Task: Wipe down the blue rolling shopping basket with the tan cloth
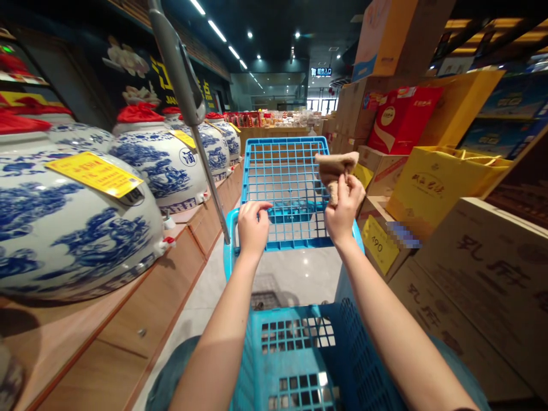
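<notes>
A brownish cloth (pixel 338 165) is pinched in the fingers of my right hand (pixel 345 208), above the right side of a blue shopping cart's grid basket (pixel 286 140). My left hand (pixel 253 228) is at the basket's near left corner, its fingers curled loosely with a gap between thumb and fingertips; nothing shows in it. Between my forearms, lower down, is a larger blue basket (pixel 295 359) with a perforated bottom and side. A grey pole (pixel 209 171) rises from the cart's left side, close to my left hand.
Large blue-and-white jars (pixel 98 228) with red cloth tops stand on a wooden ledge (pixel 141 308) at the left. Stacked cartons (pixel 483 274), a yellow bag (pixel 432 188) and a red bag (pixel 400 120) line the right side. A goods display (pixel 274 120) stands ahead.
</notes>
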`<state>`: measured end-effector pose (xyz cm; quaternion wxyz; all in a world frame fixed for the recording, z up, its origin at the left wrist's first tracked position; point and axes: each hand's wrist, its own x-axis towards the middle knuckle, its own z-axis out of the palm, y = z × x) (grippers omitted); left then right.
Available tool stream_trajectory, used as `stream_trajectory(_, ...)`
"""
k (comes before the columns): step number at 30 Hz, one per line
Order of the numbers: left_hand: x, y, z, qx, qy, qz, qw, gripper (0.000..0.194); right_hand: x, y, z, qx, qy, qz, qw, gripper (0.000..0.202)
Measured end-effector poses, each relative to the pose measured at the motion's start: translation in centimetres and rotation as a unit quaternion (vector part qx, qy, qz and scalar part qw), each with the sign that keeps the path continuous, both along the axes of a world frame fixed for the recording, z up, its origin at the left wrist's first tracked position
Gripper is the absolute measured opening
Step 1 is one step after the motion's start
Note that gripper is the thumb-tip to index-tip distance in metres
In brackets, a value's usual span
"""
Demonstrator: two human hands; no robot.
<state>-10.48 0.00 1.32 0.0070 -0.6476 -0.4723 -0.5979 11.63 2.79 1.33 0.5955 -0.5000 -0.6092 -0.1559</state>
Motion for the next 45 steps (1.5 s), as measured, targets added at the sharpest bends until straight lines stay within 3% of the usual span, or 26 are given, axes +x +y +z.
stream_trajectory(2,0.0,0.0,0.0,0.000,0.002,0.000,1.000,0.029,-0.2,0.2,0.1,-0.048,-0.063,0.016,0.997,0.060)
stream_trajectory(4,0.1,-0.1,0.0,-0.003,0.004,0.002,1.000,0.029,-0.6,0.1,0.3,-0.087,-0.111,0.018,0.990,0.043)
stream_trajectory(6,0.1,-0.1,0.1,-0.009,0.004,0.005,1.000,0.030,-1.1,-0.3,0.4,-0.102,-0.126,-0.007,0.987,0.025)
stream_trajectory(8,0.1,-0.2,0.1,-0.015,0.002,0.008,1.000,0.030,-1.4,-0.7,0.4,-0.115,-0.135,-0.026,0.984,0.020)
stream_trajectory(13,0.2,-0.1,0.0,-0.010,0.001,0.008,1.000,0.029,-1.7,-0.9,-0.1,-0.098,-0.131,-0.014,0.986,0.021)
stream_trajectory(16,0.3,-0.1,0.0,-0.011,-0.001,0.006,1.000,0.029,-1.8,-0.4,-0.3,-0.028,-0.148,0.026,0.988,0.038)
stream_trajectory(19,0.2,-0.1,0.0,-0.008,0.000,0.004,1.000,0.028,-1.9,-0.1,-0.2,-0.010,-0.171,0.045,0.984,0.049)
stream_trajectory(25,0.2,-0.1,-0.1,0.001,-0.001,0.002,1.000,0.029,-1.8,-1.3,0.4,-0.091,-0.157,-0.016,0.983,0.018)
stream_trajectory(29,0.5,-0.3,-0.1,0.010,0.002,-0.010,1.000,0.028,-1.8,-2.2,0.7,-0.107,-0.163,-0.046,0.980,0.019)
stream_trajectory(37,1.6,-2.5,0.4,0.009,0.025,-0.041,0.999,0.028,-1.8,-4.1,0.9,-0.137,-0.171,-0.021,0.975,0.019)
stream_trajectory(45,2.0,-4.3,0.2,0.006,0.053,-0.062,0.997,0.028,-2.5,-6.6,1.6,-0.210,-0.159,-0.039,0.964,0.018)
